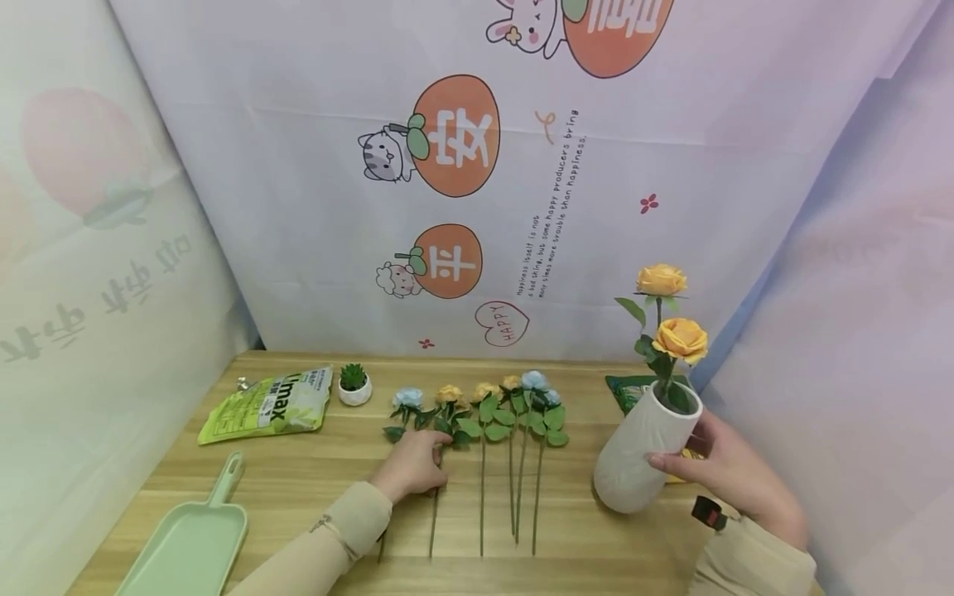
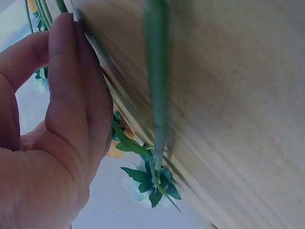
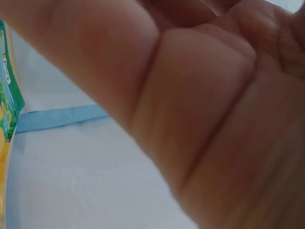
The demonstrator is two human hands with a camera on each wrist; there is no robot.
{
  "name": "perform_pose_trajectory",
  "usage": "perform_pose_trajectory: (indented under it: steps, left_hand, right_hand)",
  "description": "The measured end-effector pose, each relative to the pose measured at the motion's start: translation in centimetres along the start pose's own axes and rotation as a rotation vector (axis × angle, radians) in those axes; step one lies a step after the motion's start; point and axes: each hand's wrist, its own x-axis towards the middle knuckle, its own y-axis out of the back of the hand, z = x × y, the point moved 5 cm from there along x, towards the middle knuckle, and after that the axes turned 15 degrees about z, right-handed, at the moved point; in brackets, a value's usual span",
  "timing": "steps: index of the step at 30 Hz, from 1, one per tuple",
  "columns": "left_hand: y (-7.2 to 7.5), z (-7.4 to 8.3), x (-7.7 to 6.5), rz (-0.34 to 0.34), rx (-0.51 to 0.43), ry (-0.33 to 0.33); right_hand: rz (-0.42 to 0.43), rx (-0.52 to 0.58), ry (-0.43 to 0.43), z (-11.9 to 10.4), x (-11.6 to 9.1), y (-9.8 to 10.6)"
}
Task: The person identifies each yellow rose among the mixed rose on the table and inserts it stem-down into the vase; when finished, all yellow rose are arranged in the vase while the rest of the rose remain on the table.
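In the head view my left hand (image 1: pixel 413 465) is at the stem of a yellow rose (image 1: pixel 450 394) lying on the table, thumb and fingers curled about it. The left wrist view shows the fingertips (image 2: pixel 62 24) against a green stem, the thumb tip hidden. Beside that hand lies a blue rose (image 2: pixel 155 183). My right hand (image 1: pixel 734 468) grips a white vase (image 1: pixel 641 455), tilted to the right, with two yellow roses (image 1: pixel 680 340) standing in it. The right wrist view shows mostly the hand's skin, not the vase.
More yellow and blue roses (image 1: pixel 533 381) lie in a row, stems toward me. Leftward are a green dustpan (image 1: pixel 190 538), a green-and-white pouch (image 1: pixel 272 406) and a small potted succulent (image 1: pixel 354 387). A green-and-yellow packet (image 1: pixel 624 389) is partly hidden behind the vase. Printed cloth hangs around the table.
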Motion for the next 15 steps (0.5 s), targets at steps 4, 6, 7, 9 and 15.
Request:
perform_pose_trajectory:
  steps: [4,6,7,9,15]
  left_hand:
    - [0.15,-0.03,-0.16,0.009,-0.02,0.013]
    - [0.12,-0.09,-0.27,0.013,-0.029,0.019]
    - [0.09,-0.14,-0.32,0.014,-0.034,0.023]
    - [-0.01,-0.28,-0.4,0.014,-0.042,0.027]
    - [-0.05,-0.4,-0.45,0.011,-0.073,0.032]
  right_hand:
    - [0.001,-0.02,-0.001,-0.25,0.14,0.01]
    - [-0.001,-0.022,-0.005,-0.28,0.11,0.0]
    - [-0.001,-0.024,-0.007,-0.28,0.08,-0.01]
    - [-0.001,-0.027,-0.009,-0.23,0.01,0.0]
    - [-0.004,-0.007,-0.018,0.1,-0.02,-0.01]
